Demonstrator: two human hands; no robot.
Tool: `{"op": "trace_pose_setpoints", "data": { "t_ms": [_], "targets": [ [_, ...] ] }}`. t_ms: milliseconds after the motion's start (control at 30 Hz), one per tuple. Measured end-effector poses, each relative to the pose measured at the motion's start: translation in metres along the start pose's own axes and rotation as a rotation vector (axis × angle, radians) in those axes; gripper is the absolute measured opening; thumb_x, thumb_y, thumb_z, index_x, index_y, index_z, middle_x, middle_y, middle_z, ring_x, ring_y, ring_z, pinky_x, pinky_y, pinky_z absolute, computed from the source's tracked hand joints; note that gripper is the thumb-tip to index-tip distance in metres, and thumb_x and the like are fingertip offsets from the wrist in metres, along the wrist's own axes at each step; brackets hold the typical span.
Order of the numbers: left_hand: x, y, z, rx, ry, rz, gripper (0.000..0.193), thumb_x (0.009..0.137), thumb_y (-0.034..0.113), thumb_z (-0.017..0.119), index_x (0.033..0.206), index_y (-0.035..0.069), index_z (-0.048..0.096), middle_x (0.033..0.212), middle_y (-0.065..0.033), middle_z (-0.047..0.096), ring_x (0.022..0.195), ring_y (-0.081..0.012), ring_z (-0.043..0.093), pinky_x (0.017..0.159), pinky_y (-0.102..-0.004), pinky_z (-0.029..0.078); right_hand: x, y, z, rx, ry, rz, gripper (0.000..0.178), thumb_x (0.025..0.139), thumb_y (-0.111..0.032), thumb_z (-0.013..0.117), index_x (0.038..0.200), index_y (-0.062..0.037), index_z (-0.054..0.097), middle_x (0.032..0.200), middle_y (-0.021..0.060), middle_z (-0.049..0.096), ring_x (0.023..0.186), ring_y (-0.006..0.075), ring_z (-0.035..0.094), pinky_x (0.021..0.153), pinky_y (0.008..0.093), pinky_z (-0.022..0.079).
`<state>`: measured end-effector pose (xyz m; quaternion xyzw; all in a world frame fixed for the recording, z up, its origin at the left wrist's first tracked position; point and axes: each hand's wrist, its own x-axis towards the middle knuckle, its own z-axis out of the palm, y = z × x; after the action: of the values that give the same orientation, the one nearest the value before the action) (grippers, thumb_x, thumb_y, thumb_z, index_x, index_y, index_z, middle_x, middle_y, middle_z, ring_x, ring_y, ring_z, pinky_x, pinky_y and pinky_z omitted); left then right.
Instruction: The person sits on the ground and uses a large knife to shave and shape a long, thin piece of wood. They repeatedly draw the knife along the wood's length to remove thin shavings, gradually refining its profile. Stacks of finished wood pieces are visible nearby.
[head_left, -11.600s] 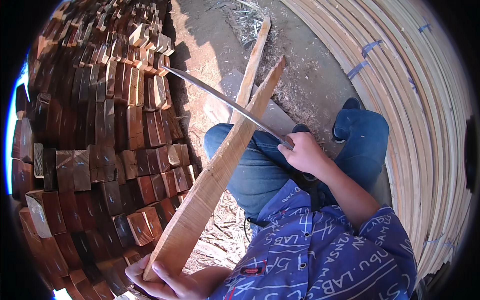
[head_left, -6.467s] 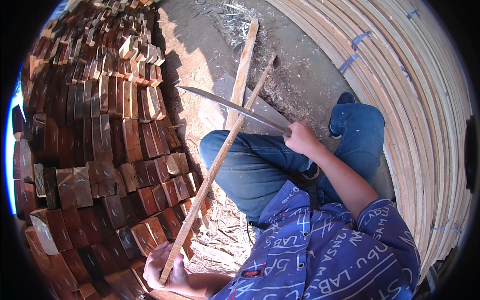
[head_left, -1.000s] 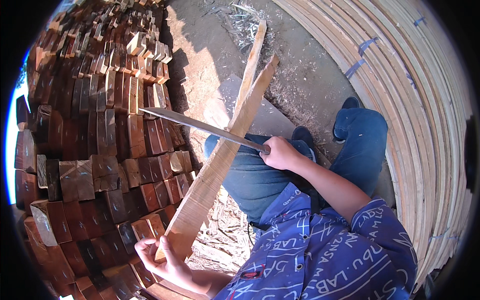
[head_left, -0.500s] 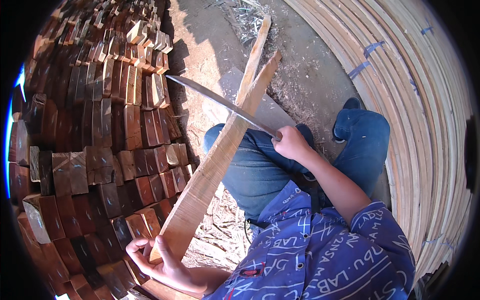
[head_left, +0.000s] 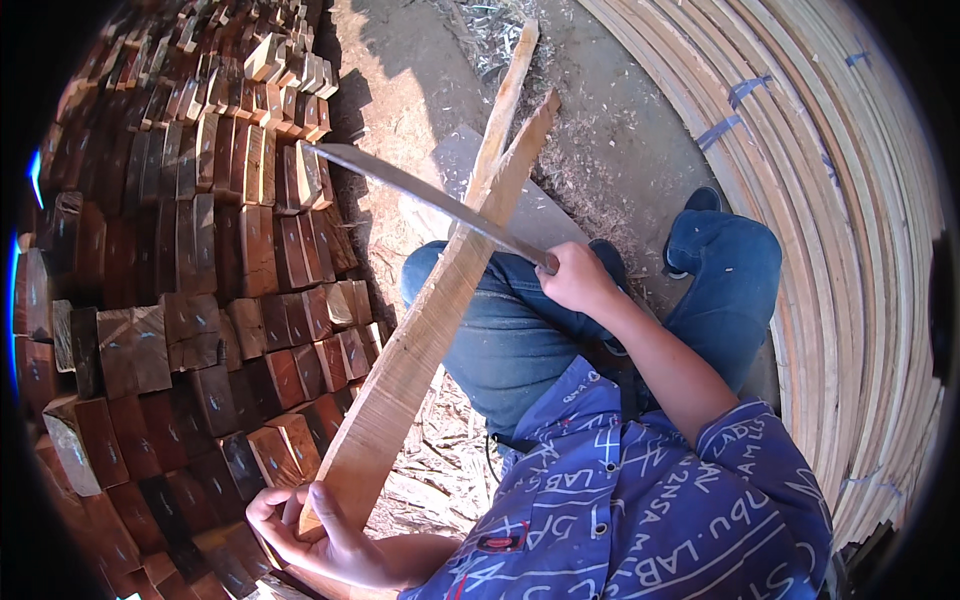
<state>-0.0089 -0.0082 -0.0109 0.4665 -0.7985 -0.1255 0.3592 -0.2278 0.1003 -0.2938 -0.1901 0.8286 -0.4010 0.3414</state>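
A pale wooden board [head_left: 400,370] slants from the lower left up to the top middle, passing over my bent leg. My left hand [head_left: 335,545] grips its lower end, thumb on top and fingers curled round the edge. In my right hand [head_left: 578,280] is the handle of a machete [head_left: 425,195], a long metal blade that crosses the upper part of the board and points left. The handle is mostly hidden in my closed fingers. Behind the board's far end leans a second narrow piece of wood [head_left: 515,75], crossing it.
A tall stack of short reddish-brown wood blocks [head_left: 210,335] fills the left. Long pale strips, a bundle of timber [head_left: 810,270] with blue ties, curve along the right. Wood shavings [head_left: 435,470] lie under the board. A flat grey slab [head_left: 550,215] rests on the ground ahead.
My right hand has moved slightly left and up, and the machete's tip now reaches farther left. The board has shifted only a little; my left hand still grips it.
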Motion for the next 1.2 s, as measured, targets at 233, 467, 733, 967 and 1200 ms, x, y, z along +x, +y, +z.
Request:
{"op": "trace_pose_setpoints", "data": {
  "t_ms": [233, 467, 733, 967, 1200],
  "targets": [
    [-0.001, -0.001, 0.004, 0.043, 0.002, 0.059, 0.023, 0.086, 0.015, 0.073, 0.091, 0.006, 0.052, 0.081, -0.0001, 0.046, 0.073, -0.0083, 0.049, 0.065, -0.0228, 0.040, 0.003, 0.020, -0.021, 0.029, -0.072, 0.053, 0.024, 0.081, -0.020, 0.066, 0.088, 0.0028, 0.069, 0.078, 0.0246, 0.066, 0.080, 0.0407, 0.066, 0.074, 0.0446, 0.051],
    [0.003, -0.021, -0.013, -0.048, -0.085, 0.106, 0.024, 0.088, 0.013, 0.071, 0.096, 0.006, 0.049, 0.084, -0.0010, 0.049, 0.070, -0.0082, 0.052, 0.064, -0.0231, 0.043, -0.008, -0.016, -0.027, 0.009, -0.128, -0.091, 0.022, 0.077, -0.019, 0.066, 0.085, 0.0011, 0.069, 0.076, 0.0252, 0.065, 0.079, 0.0420, 0.066, 0.073, 0.0471, 0.051],
    [-0.006, -0.006, -0.009, -0.032, -0.118, 0.100, 0.028, 0.085, 0.020, 0.075, 0.091, 0.008, 0.050, 0.079, 0.0014, 0.044, 0.073, -0.0075, 0.049, 0.062, -0.0195, 0.037, 0.055, 0.072, -0.041, 0.050, -0.025, 0.304, 0.026, 0.070, -0.011, 0.059, 0.085, 0.0092, 0.067, 0.081, 0.0313, 0.066, 0.084, 0.0408, 0.068, 0.075, 0.0436, 0.052],
    [0.003, -0.004, -0.005, -0.029, -0.069, 0.104, 0.031, 0.081, 0.015, 0.078, 0.097, 0.006, 0.054, 0.094, -0.0007, 0.049, 0.075, -0.0091, 0.051, 0.067, -0.0220, 0.044, 0.036, 0.081, -0.037, -0.013, 0.017, 0.231, 0.023, 0.075, -0.018, 0.066, 0.083, 0.0025, 0.070, 0.081, 0.0262, 0.067, 0.082, 0.0399, 0.067, 0.075, 0.0443, 0.051],
    [-0.006, -0.001, -0.004, 0.019, -0.090, 0.192, 0.034, 0.081, 0.021, 0.080, 0.095, 0.005, 0.053, 0.086, -0.0011, 0.046, 0.071, -0.0106, 0.048, 0.065, -0.0225, 0.042, 0.019, 0.030, -0.045, 0.122, -0.059, 0.185, 0.025, 0.079, -0.021, 0.070, 0.082, 0.0032, 0.068, 0.075, 0.0214, 0.067, 0.075, 0.0359, 0.067, 0.073, 0.0429, 0.050]
  ]
}}
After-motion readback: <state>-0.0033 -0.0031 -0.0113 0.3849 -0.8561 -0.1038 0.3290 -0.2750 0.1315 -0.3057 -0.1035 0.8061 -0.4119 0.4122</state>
